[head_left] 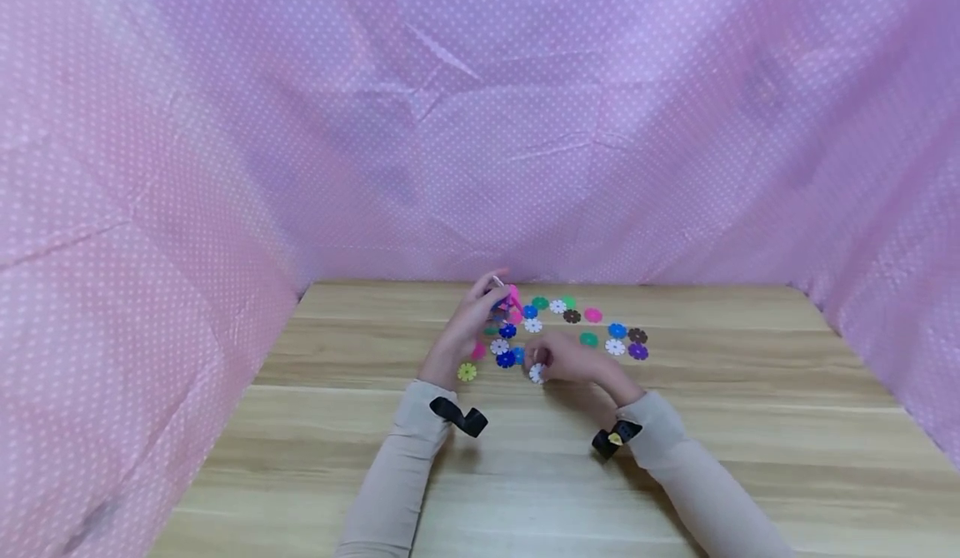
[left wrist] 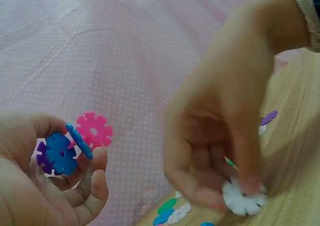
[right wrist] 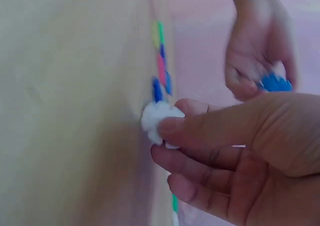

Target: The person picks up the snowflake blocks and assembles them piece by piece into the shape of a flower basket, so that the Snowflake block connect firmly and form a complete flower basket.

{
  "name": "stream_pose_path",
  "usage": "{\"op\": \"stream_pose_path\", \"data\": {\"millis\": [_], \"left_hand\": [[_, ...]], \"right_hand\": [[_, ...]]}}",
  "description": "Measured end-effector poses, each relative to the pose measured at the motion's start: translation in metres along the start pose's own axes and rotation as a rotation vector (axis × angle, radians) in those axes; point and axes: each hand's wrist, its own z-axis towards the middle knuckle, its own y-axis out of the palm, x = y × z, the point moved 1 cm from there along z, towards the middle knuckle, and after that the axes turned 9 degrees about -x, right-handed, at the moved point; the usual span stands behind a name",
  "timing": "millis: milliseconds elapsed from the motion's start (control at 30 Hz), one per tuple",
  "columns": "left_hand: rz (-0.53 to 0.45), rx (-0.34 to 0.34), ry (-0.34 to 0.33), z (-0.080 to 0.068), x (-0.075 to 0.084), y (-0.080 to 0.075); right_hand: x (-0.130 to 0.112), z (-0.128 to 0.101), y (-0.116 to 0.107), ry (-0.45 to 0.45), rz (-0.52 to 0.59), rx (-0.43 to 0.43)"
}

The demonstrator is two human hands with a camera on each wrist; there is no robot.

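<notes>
My left hand (head_left: 467,325) holds a joined cluster of notched plastic flower discs above the table. In the left wrist view it includes a flat-facing blue disc (left wrist: 59,156), a tilted blue disc (left wrist: 78,140), a pink disc (left wrist: 102,133) and a purple disc (left wrist: 41,158) partly hidden behind the first. Lower and to the right, my right hand (head_left: 573,361) pinches a white flower disc (right wrist: 152,118) between thumb and fingers, close over the wood. Parts of the cluster are covered by the left fingers.
Loose flower discs lie scattered on the wooden table (head_left: 337,458), among them a yellow one (head_left: 467,372), a purple one (head_left: 637,351), a brown one (head_left: 572,316) and a green one (head_left: 588,339). A pink dotted cloth (head_left: 480,166) hangs behind the table and along its sides.
</notes>
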Motion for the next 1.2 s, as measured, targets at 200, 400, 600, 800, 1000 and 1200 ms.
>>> {"op": "stream_pose_path", "data": {"millis": [200,400,600,800,1000,1200], "left_hand": [[0.019,-0.055,0.013,0.001,-0.003,0.006],[0.007,-0.082,0.029,-0.001,-0.006,0.009],[0.045,-0.104,0.048,0.001,-0.009,0.013],[0.062,-0.139,0.066,0.005,-0.014,0.021],[0.043,-0.142,0.058,0.008,-0.019,0.027],[0.046,-0.142,0.053,0.006,-0.018,0.03]], "right_hand": [[0.003,-0.014,-0.032,0.039,0.041,0.279],[0.006,-0.024,-0.048,-0.003,0.151,0.496],[0.007,-0.028,-0.048,-0.045,0.262,0.574],[0.001,-0.028,-0.045,-0.068,0.28,0.615],[-0.001,-0.029,-0.042,-0.06,0.251,0.64],[-0.004,-0.028,-0.04,-0.079,0.228,0.667]]}}
